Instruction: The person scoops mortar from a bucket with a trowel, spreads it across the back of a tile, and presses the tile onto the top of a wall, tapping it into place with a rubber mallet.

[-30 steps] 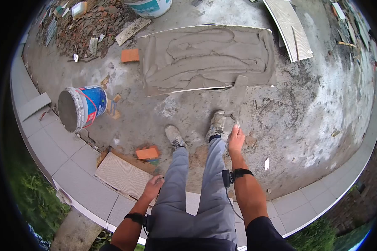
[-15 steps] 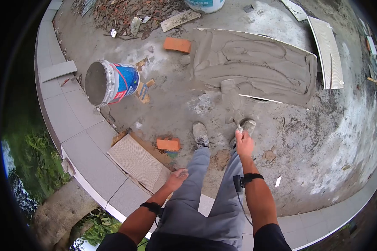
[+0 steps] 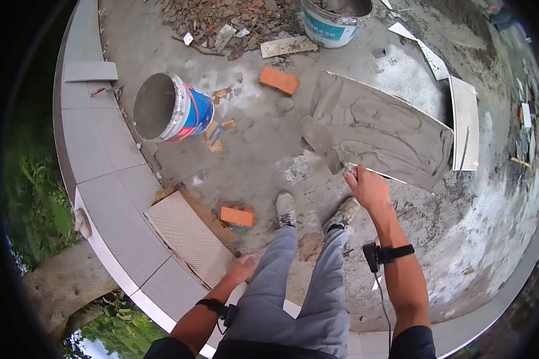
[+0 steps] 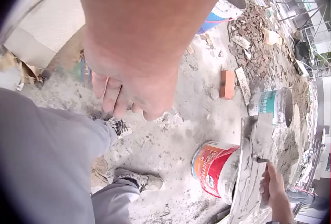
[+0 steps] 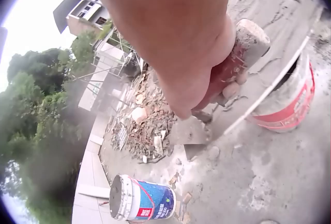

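Note:
My right hand (image 3: 370, 188) grips the trowel by its handle (image 5: 225, 76), fingers wrapped round it. The trowel's mortar-coated blade (image 3: 318, 140) overlaps the left end of a long board in the head view. Wet grey mortar (image 3: 383, 125) with ridges and swirls covers this board, whose pale front edge (image 3: 395, 178) shows. Underneath, a red and white bucket (image 4: 212, 167) props the board up. My left hand (image 3: 242, 268) hangs loosely beside the left thigh, its fingers (image 4: 116, 99) slightly bent and holding nothing.
A blue and white bucket (image 3: 194, 110) full of grey mortar stands at left. Behind the board is a teal-labelled bucket (image 3: 330, 30). Orange bricks (image 3: 279, 80), a textured tile (image 3: 188, 236), rubble (image 3: 227, 24) and a leaning panel (image 3: 464, 122) surround the work area. A tiled ledge (image 3: 111, 191) curves along the left.
My right hand has moved forward, carrying the trowel from the board's front side to its left end. The head view has turned, and the left hand stays low by the leg.

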{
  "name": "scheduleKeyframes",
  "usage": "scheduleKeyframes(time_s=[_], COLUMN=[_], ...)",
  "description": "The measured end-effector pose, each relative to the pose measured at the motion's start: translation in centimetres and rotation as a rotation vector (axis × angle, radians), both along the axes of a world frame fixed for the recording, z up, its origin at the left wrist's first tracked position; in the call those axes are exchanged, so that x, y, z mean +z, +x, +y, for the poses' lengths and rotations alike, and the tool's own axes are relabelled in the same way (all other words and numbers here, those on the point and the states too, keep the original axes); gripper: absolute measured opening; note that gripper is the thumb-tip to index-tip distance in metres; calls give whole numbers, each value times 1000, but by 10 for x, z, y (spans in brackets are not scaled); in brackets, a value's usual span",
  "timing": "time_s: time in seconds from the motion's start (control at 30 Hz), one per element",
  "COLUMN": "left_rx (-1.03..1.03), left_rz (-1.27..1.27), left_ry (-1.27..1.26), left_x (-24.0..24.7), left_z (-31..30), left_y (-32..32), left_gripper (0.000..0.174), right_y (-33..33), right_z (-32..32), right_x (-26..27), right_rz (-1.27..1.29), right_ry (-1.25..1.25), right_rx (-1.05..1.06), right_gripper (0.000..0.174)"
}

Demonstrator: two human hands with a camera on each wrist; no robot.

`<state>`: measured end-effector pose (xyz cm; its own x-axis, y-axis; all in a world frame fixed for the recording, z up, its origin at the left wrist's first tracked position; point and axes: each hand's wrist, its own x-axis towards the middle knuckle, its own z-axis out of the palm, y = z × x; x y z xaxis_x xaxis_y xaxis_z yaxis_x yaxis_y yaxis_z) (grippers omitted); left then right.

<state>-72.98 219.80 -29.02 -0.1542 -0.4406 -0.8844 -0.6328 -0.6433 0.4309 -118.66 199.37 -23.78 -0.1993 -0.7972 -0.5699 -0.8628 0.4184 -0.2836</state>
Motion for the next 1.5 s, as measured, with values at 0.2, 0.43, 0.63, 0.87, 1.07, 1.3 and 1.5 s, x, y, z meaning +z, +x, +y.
scheduleKeyframes(time_s=[0.2, 0.43, 0.63, 0.87, 1.07, 1.3, 1.5], left_rx=[68, 205, 222, 117, 97, 118, 365], left_rz=[-32, 62, 7, 29, 42, 13, 42], left_ry=[16, 102, 73, 31, -38, 12, 127], left_x=[6, -3, -33, 5, 22, 4, 5], left_z=[10, 9, 23, 0, -27, -30, -46], left_y=[13, 35, 41, -9, -24, 2, 27], left_gripper=[34, 34, 31, 33, 34, 31, 28], right_y=[67, 82, -24, -72, -47, 28, 48], right_z=[-20, 49, -10, -102, -81, -152, -142], right_x=[-45, -24, -28, -10, 12, -30, -49], right_rz=[-284, -224, 156, 239, -645, -926, -623], right_ry=[289, 46, -149, -181, 40, -28, -198], right_rx=[154, -40, 122, 117, -689, -893, -622], right_gripper=[59, 44, 36, 36, 36, 39, 41])
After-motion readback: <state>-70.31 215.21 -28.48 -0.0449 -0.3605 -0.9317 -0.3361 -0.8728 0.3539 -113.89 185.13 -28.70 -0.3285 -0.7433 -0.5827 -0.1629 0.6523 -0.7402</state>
